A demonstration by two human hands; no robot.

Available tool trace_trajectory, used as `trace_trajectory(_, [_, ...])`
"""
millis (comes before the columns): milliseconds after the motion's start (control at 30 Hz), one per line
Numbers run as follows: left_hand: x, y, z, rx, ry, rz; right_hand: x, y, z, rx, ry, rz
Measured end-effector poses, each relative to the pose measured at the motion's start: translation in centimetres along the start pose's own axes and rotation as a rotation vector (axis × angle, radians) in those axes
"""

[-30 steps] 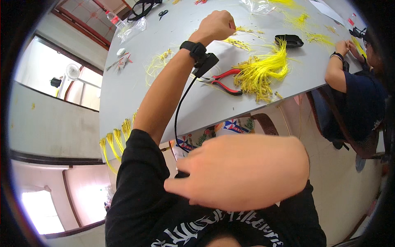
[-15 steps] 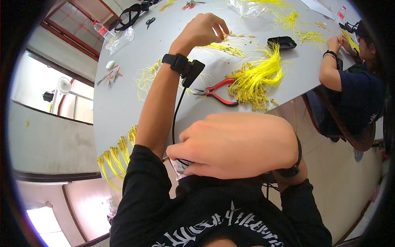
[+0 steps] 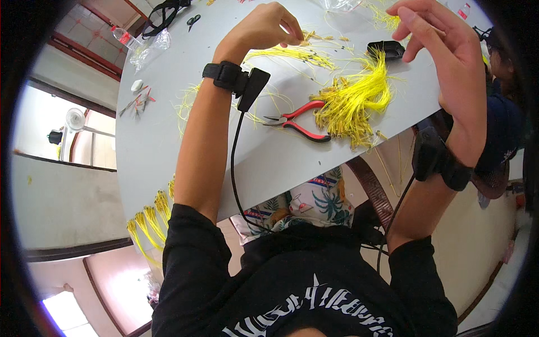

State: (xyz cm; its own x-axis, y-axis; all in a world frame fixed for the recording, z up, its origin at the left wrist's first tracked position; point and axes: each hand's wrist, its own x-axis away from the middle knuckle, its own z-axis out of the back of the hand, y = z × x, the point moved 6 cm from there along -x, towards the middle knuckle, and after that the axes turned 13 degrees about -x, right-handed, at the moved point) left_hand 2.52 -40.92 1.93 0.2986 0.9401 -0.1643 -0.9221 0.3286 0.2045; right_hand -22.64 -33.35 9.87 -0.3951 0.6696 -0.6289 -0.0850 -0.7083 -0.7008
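Note:
My left hand (image 3: 268, 27) hovers over the far middle of the grey table, palm down. Its fingers are loosely bent and apart, with nothing visible in them; the tips are near a spread of yellow cords (image 3: 297, 54) with small brown ends. Raised at the right, my right hand (image 3: 452, 50) has its fingers apart and curved, holding nothing. It is nearest a black tray (image 3: 387, 49). A thick bundle of yellow cords (image 3: 359, 101) lies in front of the tray. Red-handled pliers (image 3: 297, 121) lie with jaws parted, touching the bundle's left side.
Several small yellow cord bundles (image 3: 151, 219) line the table's left edge. Small scissors (image 3: 193, 21), a plastic bottle (image 3: 124, 38) and red-tipped tools (image 3: 137, 101) lie at the far left. Another person (image 3: 499, 106) sits at the right, partly behind my right arm. A chair (image 3: 373, 194) stands near my lap.
My right hand has swung from close in front of my body up and right to above the table, its fingers now spread. My left hand stays near the cords, and the view has shifted slightly.

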Motion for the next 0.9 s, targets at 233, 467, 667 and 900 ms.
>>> trace_trajectory(233, [0.6, 0.7, 1.1, 0.015, -0.045, 0.053, -1.2, 4.2, -1.5, -0.230, -0.023, -0.132])
trace_trajectory(467, [0.5, 0.1, 0.0, 0.145, -0.037, 0.046, -1.6, 11.0, -4.8, -0.037, -0.118, -0.140])
trace_trajectory(667, [0.4, 0.4, 0.2, 0.173, -0.029, -0.060, -0.9, 12.8, -6.9, 0.027, -0.182, -0.224])
trace_trajectory(900, [0.4, 0.9, 0.1, 0.320, -0.077, -0.114, -1.6, 13.3, -7.1, -0.102, -0.236, -0.284])
